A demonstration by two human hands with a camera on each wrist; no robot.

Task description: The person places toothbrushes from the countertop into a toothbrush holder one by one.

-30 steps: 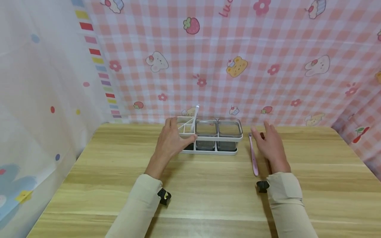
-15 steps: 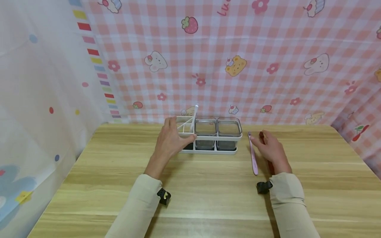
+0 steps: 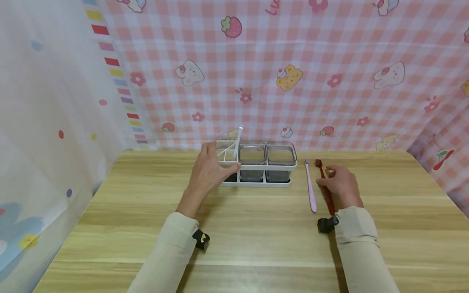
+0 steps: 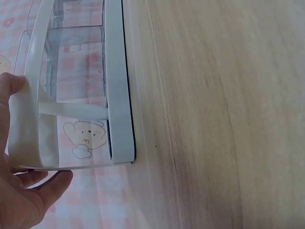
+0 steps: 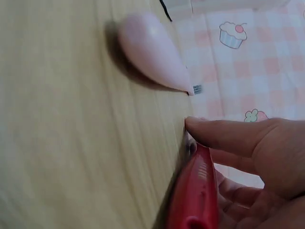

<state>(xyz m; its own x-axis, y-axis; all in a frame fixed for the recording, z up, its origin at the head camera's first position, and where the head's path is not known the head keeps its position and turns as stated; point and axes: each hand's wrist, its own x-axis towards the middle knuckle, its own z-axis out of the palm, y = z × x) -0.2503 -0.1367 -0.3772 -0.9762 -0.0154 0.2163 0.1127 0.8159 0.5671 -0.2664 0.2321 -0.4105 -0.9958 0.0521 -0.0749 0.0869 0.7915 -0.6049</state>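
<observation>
In the head view my left hand (image 3: pixel 206 173) grips the left end of a white toothbrush rack (image 3: pixel 267 167), thumb across the front rail and fingers behind it. The left wrist view shows the thumb on the rim of the rack (image 4: pixel 119 86). A white toothbrush (image 3: pixel 238 140) leans up in the rack's divided section. On the table, my right hand (image 3: pixel 342 185) pinches a dark red toothbrush (image 3: pixel 328 198), thumb over its handle and curled fingers on the far side. In the right wrist view the red toothbrush (image 5: pixel 193 193) lies under the hand, close to the tabletop.
A pink toothbrush (image 3: pixel 310 187) lies on the table just left of the red one. Two clear cups (image 3: pixel 281 155) sit in the rack's right side. The wooden table (image 3: pixel 253 240) ends at a pink checked cloth (image 3: pixel 234 81) hanging behind it.
My right hand has drawn back slightly and its fingers have curled in around the red toothbrush, whose head has shifted left toward the pink one. The left hand stays on the rack.
</observation>
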